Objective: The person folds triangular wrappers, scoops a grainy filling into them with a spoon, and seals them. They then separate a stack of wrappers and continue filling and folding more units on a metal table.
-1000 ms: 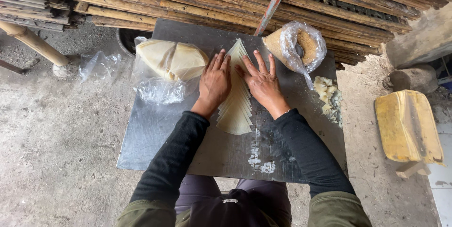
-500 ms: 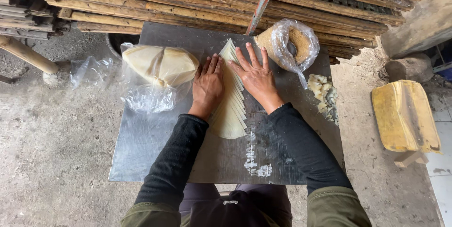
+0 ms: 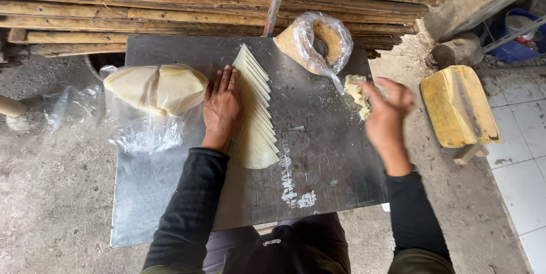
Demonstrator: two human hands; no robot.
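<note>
A fanned row of pale triangular dough sheets point(image 3: 255, 116) lies on a grey metal board point(image 3: 318, 154). My left hand point(image 3: 222, 106) rests flat on the left edge of the row, fingers together and pointing away from me. My right hand point(image 3: 385, 116) is lifted off the row, blurred, fingers spread, close to a small pile of pale filling lumps point(image 3: 356, 90) at the board's right edge. It holds nothing. Both arms wear dark sleeves.
A plastic bag of stacked pale wrappers point(image 3: 156, 89) sits at the board's left. An open bag of brown crumbs point(image 3: 318, 41) lies at the back. Bamboo poles point(image 3: 170, 7) run behind. A yellow wooden stool point(image 3: 458, 106) stands right; bare concrete floor lies left.
My right hand has left the dough sheets and swung right toward the filling lumps. My left hand stays pressed on the row. The camera has shifted slightly.
</note>
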